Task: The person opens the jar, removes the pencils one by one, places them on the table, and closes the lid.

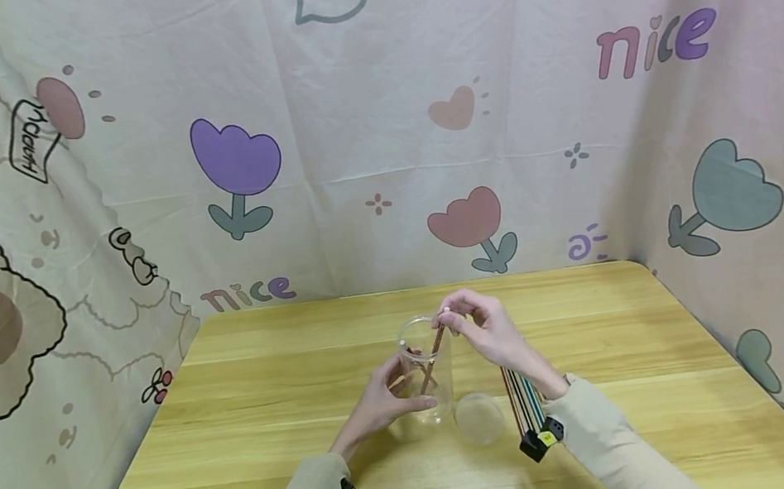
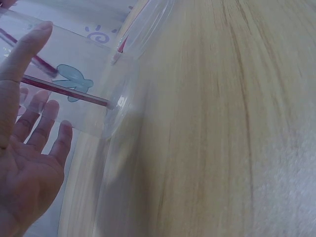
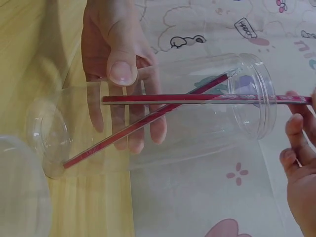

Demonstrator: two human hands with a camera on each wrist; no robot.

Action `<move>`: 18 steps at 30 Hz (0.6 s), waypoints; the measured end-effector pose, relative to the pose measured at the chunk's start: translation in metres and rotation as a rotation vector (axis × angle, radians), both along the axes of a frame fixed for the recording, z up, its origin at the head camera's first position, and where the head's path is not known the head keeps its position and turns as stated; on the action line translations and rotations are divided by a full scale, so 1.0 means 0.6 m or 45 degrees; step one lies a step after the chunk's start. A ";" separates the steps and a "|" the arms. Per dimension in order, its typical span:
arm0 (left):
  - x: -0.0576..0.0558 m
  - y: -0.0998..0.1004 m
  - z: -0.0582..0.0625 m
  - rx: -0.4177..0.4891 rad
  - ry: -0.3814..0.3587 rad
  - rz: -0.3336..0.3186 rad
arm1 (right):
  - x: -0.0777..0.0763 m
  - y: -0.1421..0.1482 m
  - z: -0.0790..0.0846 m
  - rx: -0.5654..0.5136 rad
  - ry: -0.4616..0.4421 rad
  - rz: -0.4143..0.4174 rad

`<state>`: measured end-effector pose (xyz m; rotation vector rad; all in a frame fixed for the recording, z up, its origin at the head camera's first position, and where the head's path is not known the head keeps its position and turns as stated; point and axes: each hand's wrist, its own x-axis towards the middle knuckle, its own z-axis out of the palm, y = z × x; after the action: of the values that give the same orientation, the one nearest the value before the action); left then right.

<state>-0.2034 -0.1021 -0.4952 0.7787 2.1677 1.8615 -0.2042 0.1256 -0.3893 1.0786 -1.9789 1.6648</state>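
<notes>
A clear plastic jar (image 1: 445,387) stands upright on the table, its mouth uncovered. My left hand (image 1: 380,402) grips its lower side, thumb in front and fingers round the far side. At the rim, my right hand (image 1: 483,330) pinches the upper end of a dark red pencil (image 3: 182,98). That pencil passes through the jar's mouth, and its lower end is apart from the bottom in the right wrist view. A second red pencil (image 3: 116,136) leans inside the jar, crossing behind or beside the held one.
A round translucent lid (image 1: 480,418) lies right of the jar. Several coloured pencils (image 1: 522,393) lie side by side under my right forearm, partly hidden by it. The wooden table (image 1: 253,431) ends at a printed cloth backdrop.
</notes>
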 end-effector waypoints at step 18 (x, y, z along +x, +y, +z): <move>0.000 0.000 0.000 0.009 0.005 -0.006 | 0.003 0.037 0.020 -0.259 -0.169 0.082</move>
<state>-0.2036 -0.1019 -0.4953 0.7886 2.1610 1.8680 -0.2024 0.1476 -0.3776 0.9898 -1.8195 1.9689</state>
